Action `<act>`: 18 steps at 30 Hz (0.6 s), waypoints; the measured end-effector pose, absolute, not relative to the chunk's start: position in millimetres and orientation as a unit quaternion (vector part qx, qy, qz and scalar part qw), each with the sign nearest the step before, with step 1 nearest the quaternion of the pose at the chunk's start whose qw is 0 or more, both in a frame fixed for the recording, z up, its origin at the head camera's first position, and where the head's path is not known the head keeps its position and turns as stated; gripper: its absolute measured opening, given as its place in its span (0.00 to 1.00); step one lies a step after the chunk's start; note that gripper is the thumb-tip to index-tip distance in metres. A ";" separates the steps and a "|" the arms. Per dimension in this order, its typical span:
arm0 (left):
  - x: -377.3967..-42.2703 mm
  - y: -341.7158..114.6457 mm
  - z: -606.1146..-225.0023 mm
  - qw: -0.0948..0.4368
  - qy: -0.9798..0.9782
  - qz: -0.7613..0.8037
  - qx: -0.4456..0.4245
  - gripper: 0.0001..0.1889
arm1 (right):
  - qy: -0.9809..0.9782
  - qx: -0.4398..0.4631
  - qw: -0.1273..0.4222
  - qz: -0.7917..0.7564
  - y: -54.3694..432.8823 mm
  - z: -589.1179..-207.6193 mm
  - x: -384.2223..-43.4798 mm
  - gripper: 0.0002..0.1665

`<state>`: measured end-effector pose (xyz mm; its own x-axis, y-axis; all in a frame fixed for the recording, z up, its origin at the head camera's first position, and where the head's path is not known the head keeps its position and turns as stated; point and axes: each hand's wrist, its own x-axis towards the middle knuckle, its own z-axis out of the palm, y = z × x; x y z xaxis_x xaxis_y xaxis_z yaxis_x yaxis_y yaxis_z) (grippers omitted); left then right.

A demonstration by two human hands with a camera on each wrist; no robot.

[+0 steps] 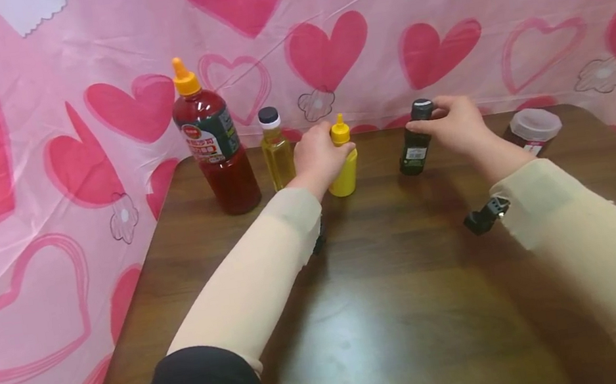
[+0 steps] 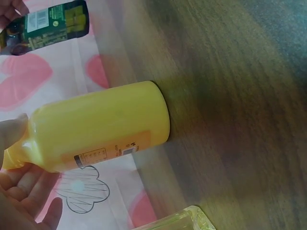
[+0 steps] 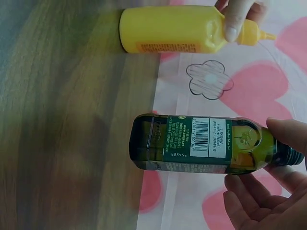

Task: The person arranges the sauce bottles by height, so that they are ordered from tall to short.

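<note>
My left hand [image 1: 319,156] grips a yellow squeeze bottle [image 1: 344,176] around its neck, just below the pointed nozzle. In the left wrist view the squeeze bottle [image 2: 103,124] shows a small orange label near its base. To the right, my right hand [image 1: 460,124] pinches a dark green glass bottle [image 1: 414,153] by the neck under its black cap, thumb on one side and fingers on the other. This green bottle [image 3: 192,143] leans slightly and bears a barcode label in the right wrist view. A gap of tabletop separates the two held bottles.
Left of the squeeze bottle stand a clear bottle of yellow oil [image 1: 277,157] and a tall red sauce bottle [image 1: 232,183] with an orange nozzle. A jar [image 1: 536,126] with a pale lid sits at the back right. Behind the wooden table [image 1: 409,309] hangs a pink heart-patterned cloth [image 1: 232,4].
</note>
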<state>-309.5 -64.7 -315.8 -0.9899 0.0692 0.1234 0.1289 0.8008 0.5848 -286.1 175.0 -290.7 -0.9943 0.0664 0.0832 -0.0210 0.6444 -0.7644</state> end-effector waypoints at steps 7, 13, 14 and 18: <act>-309.7 -64.1 -315.9 0.044 -0.948 -0.313 -0.050 0.24 | -0.907 -0.002 0.048 0.419 164.8 -294.0 -289.4 0.31; -308.6 -64.1 -314.2 0.036 -0.945 -0.320 -0.048 0.25 | -0.903 -0.004 0.030 0.428 155.4 -295.2 -290.3 0.31; -308.3 -64.2 -314.0 0.035 -0.945 -0.322 -0.048 0.25 | -0.903 -0.004 0.028 0.430 153.9 -295.4 -290.5 0.31; -308.1 -64.7 -314.4 0.032 -0.944 -0.325 -0.046 0.25 | -0.901 -0.005 0.015 0.433 149.2 -297.1 -292.2 0.30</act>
<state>-308.1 -64.7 -314.4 -0.9937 0.0667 0.0901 0.1080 0.7843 0.6109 -292.2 149.2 -297.1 -0.9995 0.0227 0.0234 -0.0041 0.6244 -0.7811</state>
